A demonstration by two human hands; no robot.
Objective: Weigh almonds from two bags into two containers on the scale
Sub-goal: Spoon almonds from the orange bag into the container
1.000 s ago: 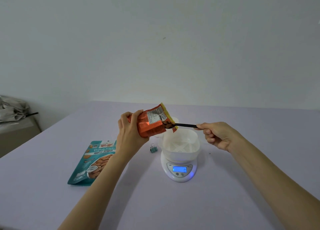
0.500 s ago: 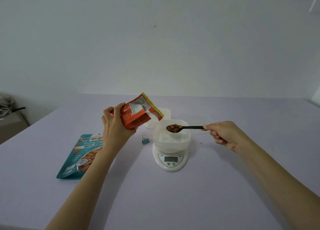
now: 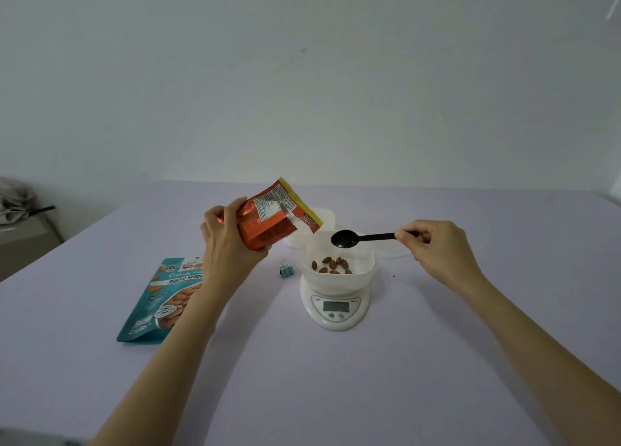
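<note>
My left hand (image 3: pixel 225 244) grips an orange foil almond bag (image 3: pixel 268 222), tilted with its open yellow-edged mouth toward the right. My right hand (image 3: pixel 437 249) pinches the handle of a black spoon (image 3: pixel 346 238), whose bowl hangs empty over a white container (image 3: pixel 337 274). Several almonds (image 3: pixel 332 265) lie inside that container, which sits on a white digital scale (image 3: pixel 336 309). A teal almond bag (image 3: pixel 161 297) lies flat on the table to the left, partly hidden by my left forearm. A second white container (image 3: pixel 319 218) stands behind the orange bag.
A small teal binder clip (image 3: pixel 286 270) lies between the teal bag and the scale. A clear lid (image 3: pixel 393 255) rests right of the scale, behind my right hand. The lilac table (image 3: pixel 302 378) ends at a white wall. A grey cabinet (image 3: pixel 20 244) stands far left.
The spoon came out of the orange bag loaded with almonds, moved over the container and tipped them in. It is empty now. The scale's backlight went off.
</note>
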